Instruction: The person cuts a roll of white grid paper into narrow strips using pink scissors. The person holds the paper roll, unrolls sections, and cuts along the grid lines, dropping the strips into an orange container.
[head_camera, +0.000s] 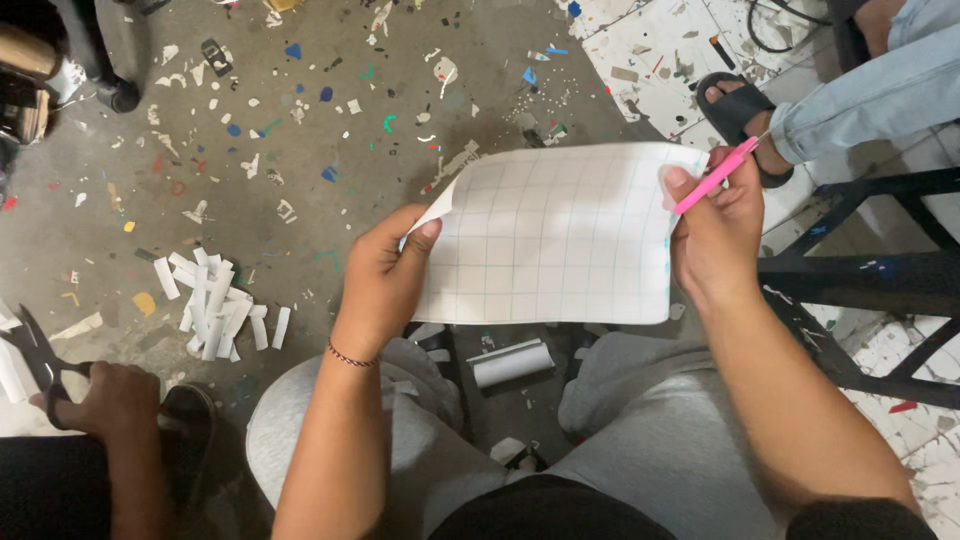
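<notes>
A white sheet (555, 235) printed with a faint grid is held up over my knees. My left hand (385, 275) pinches the sheet's left edge, where a corner curls back. My right hand (715, 230) grips the right edge and also holds a thin pink tool (715, 175), probably a craft knife, pointing up and to the right. My legs in grey trousers show below the sheet.
A pile of white paper strips (215, 305) lies on the scrap-littered concrete floor. A small white roll (512, 363) rests between my knees. Another person's hand (105, 400) holds black scissors (35, 355) at lower left. A sandalled foot (740, 110) and a black metal frame (860, 280) are at right.
</notes>
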